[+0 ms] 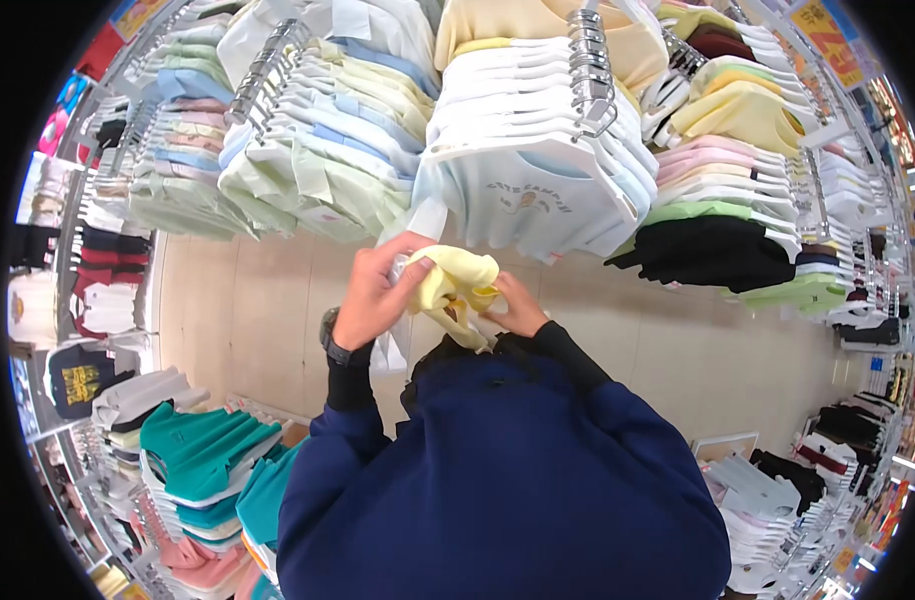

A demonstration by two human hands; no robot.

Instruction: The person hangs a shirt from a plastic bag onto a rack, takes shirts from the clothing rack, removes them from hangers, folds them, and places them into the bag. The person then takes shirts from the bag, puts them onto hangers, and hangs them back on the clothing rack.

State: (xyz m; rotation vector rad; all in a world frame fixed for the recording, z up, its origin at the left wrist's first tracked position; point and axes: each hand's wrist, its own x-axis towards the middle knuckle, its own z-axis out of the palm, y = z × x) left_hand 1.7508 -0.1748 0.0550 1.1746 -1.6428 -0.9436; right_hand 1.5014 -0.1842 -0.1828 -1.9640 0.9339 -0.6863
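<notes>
Bunched yellow cloth [456, 272], which looks like a folded garment, is held between my two hands in front of my chest. My left hand [374, 290] has its thumb pressed on the cloth's left side, fingers curled behind. Clear plastic wrapping [416, 222] sticks out above that hand and also hangs below it. On the right side, my right hand [521, 307] grips the cloth's edge, its fingers partly hidden behind the folds. A dark watch [330, 336] is on my left wrist.
Ahead hang white and light-blue T-shirts [548, 205] on a metal rail [590, 70]. Pale green shirts [323, 185] are to their left, a black garment [713, 252] to the right. Teal shirts [203, 450] hang behind at left. Tiled floor [268, 300] lies between racks.
</notes>
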